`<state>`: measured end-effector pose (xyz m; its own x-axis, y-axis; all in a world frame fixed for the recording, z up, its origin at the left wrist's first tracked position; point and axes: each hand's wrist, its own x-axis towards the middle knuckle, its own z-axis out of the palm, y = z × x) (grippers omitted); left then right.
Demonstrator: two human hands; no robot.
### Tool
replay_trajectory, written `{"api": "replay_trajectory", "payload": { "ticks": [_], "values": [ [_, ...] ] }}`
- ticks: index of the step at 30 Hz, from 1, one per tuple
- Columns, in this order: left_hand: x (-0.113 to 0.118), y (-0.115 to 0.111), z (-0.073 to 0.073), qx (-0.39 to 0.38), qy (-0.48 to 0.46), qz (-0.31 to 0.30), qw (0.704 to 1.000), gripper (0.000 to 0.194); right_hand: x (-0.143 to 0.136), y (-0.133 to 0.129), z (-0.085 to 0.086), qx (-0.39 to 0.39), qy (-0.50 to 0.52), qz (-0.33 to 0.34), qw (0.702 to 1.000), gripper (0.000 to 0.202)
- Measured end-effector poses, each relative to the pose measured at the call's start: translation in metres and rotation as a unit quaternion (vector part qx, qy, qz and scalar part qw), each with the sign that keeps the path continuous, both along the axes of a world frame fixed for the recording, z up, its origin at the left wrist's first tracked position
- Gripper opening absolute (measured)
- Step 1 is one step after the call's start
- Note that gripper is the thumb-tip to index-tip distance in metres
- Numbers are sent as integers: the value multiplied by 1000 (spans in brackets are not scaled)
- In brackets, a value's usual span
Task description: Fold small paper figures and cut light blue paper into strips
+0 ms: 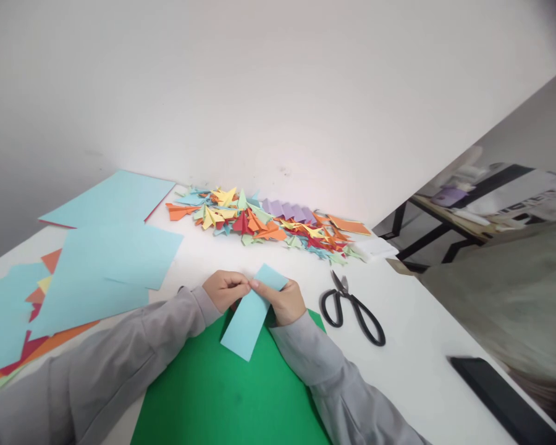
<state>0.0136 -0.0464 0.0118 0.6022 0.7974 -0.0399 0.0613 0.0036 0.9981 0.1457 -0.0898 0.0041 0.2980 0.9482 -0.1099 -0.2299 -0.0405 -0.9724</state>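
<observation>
A light blue paper strip (pixel 246 326) is held at a slant above a green sheet (pixel 227 395). My left hand (pixel 225 289) pinches its left edge, thumb and forefinger pressed together. On the other side, my right hand (pixel 285 301) grips the strip with the thumb on top; its other fingers are hidden behind the paper. The two thumbs nearly meet at the left edge. To the right of my right hand lie black-handled scissors (pixel 352 306), their blades slightly parted and pointing away from me.
Many small folded paper planes (pixel 259 225) are heaped along the wall. Large light blue sheets (pixel 106 266) and coloured scraps (pixel 32 349) cover the table's left side. A black flat object (pixel 500 398) rests near the right edge. Orange paper (pixel 349 225) lies at the back right.
</observation>
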Motion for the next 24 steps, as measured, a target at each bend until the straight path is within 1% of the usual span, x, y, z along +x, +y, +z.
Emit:
{"api": "replay_trajectory", "payload": {
  "ticks": [6, 10, 13, 15, 20, 24],
  "values": [
    [1, 0, -2, 3, -7, -2, 1000, 17, -2, 0, -1, -9, 55, -26, 998, 26],
    [3, -1, -5, 28, -31, 3, 999, 20, -6, -2, 0, -15, 86, -1, 996, 30],
    [4, -3, -6, 54, -35, 5, 998, 20, -7, -3, 1, -19, 101, 16, 995, 26],
    [4, -3, -6, 61, -33, -2, 998, 21, -7, -3, 1, -22, 104, 15, 994, 25],
    [3, -3, -6, 59, -30, -3, 998, 15, -3, -1, 5, -26, 123, -27, 992, 25],
    [3, -1, -8, 74, -15, -8, 997, 17, -1, 0, 7, -27, 133, -55, 989, 24]
  ]
}}
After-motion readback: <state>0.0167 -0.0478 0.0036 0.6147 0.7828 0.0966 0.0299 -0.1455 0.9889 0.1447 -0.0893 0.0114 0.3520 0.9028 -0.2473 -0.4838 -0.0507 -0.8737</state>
